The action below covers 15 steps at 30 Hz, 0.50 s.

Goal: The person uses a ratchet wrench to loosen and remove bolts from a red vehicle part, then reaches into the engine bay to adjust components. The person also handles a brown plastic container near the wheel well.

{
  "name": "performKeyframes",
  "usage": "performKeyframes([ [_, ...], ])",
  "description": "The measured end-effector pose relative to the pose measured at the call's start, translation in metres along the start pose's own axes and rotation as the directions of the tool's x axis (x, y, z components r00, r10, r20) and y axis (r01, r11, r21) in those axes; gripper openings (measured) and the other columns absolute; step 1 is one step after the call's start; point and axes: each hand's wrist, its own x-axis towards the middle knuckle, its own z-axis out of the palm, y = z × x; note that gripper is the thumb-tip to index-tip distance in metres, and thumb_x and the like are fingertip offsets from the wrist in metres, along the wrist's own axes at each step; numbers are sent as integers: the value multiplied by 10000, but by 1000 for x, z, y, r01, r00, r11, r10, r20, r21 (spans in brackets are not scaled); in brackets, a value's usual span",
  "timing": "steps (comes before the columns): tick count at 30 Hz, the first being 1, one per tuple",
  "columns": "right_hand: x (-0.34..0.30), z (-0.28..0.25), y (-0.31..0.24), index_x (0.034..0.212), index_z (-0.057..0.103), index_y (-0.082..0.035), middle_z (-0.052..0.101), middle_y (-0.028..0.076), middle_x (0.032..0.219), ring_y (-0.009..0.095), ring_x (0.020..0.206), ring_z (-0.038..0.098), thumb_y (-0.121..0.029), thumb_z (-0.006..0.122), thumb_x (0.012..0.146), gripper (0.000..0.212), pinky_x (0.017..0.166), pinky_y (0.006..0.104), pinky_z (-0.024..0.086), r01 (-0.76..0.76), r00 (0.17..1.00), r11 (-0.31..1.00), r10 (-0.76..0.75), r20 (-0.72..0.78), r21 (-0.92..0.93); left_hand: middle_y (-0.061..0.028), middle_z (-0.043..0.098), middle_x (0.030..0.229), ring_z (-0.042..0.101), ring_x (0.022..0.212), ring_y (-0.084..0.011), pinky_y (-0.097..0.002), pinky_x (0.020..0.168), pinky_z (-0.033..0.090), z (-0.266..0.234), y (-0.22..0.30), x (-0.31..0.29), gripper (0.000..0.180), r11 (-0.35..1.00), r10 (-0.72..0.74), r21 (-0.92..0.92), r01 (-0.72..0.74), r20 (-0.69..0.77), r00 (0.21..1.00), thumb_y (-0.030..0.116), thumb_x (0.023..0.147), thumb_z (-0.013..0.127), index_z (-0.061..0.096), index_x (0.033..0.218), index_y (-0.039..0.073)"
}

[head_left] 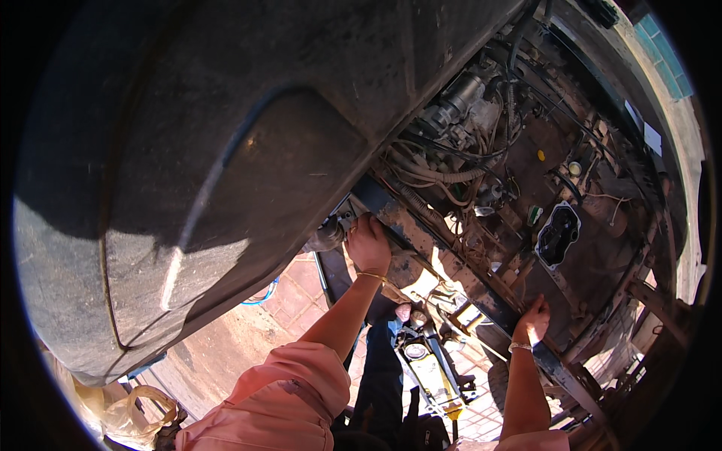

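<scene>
- Dark panel (263,150) looms on the left.
- Left hand (368,244), fingers curled, is at a grey rounded part (325,237) below the panel's edge; grip hidden, cannot tell.
- Right hand (532,323), fingers bent, is by the frame rail (421,239), near right; hold unclear.
- Far right, white rectangle (652,139); any writing illegible.

From my end, the big dark panel (248,169) looks matt and scuffed, with a glossy glint along its raised crease, while the frame rail (412,230) reads as rough metal, its dark coating worn to rusty brown patches. I see a smooth, silvery metal cylinder (462,94), a matt ribbed hose (453,177), a metal housing (558,236) glossy black inside, and a sleeve (282,383) of matt pink cloth.
</scene>
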Motion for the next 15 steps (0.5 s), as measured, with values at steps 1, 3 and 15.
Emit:
performKeyframes([
  [1, 0, 0, 0, 933, 684, -88, 723, 146, 858, 402, 803, 681, -510, 401, 1015, 514, 697, 509, 515, -2, 1000, 1000, 2, 0, -6, -116, 668, 1041, 612, 983, -355, -489, 835, 466, 0, 0, 0, 269, 1000, 0, 11, 0, -2, 1000, 262, 965, 472, 665, 1070, 105],
  [3, 0, 0, 0, 934, 684, -88, 722, 147, 856, 403, 804, 680, -510, 402, 1015, 514, 695, 509, 514, -1, 1000, 1000, 1, -3, 0, -116, 668, 1039, 612, 980, -357, -490, 834, 466, 0, 0, 0, 267, 1000, -2, 4, 2, -2, 1000, 260, 965, 473, 665, 1067, 104],
  [15, 1, 1, 2, 897, 678, -72, 719, 151, 854, 404, 799, 678, -517, 400, 1012, 537, 687, 514, 507, -11, 1000, 999, 10, 14, 49, -113, 670, 1052, 613, 985, -362, -494, 840, 471, 1, -1, 0, 272, 1000, -3, 25, 3, 5, 1000, 262, 963, 471, 668, 1071, 108],
])
